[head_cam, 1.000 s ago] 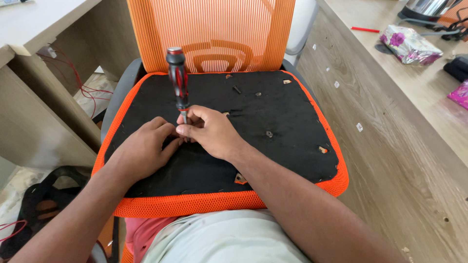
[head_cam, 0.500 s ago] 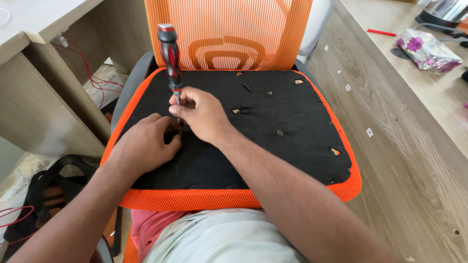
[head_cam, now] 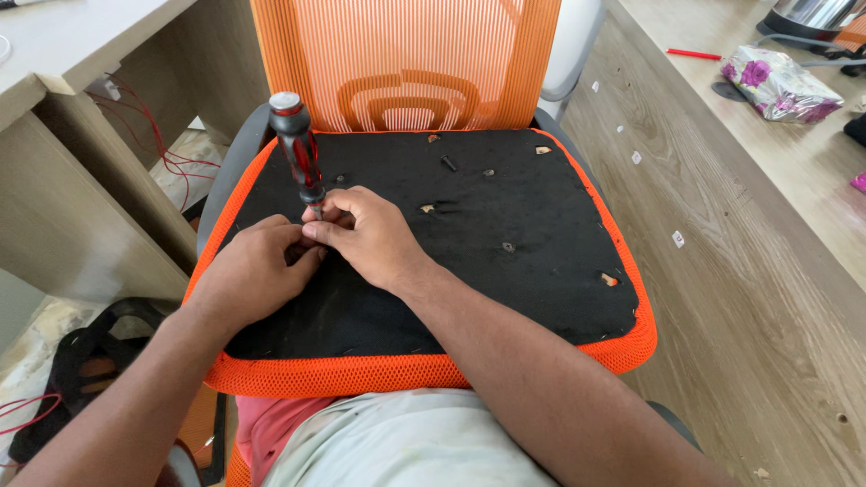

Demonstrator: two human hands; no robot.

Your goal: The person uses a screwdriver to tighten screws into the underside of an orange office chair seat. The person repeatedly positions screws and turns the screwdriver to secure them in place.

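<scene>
A black chair seat underside (head_cam: 505, 289) with an orange mesh rim lies across my lap, against the orange mesh backrest (head_cam: 406, 63). A red and black screwdriver (head_cam: 298, 149) stands almost upright on the seat's left part. My right hand (head_cam: 370, 236) pinches its shaft low down, near the tip. My left hand (head_cam: 257, 271) rests on the seat just left of it, fingertips touching the same spot. The tip and whatever it bears on are hidden by my fingers. A loose black screw (head_cam: 448, 162) lies near the seat's far edge.
Several small holes and orange tabs dot the seat. A light wooden desk (head_cam: 81, 135) stands at the left with red wires (head_cam: 158, 144) behind it. A black bag (head_cam: 81, 379) lies on the floor lower left. A floral pouch (head_cam: 780, 86) and red pen (head_cam: 695, 54) lie on the wooden floor at right.
The view has shifted slightly. Both hands stay at the same spot on the seat, and the screwdriver remains upright between them.
</scene>
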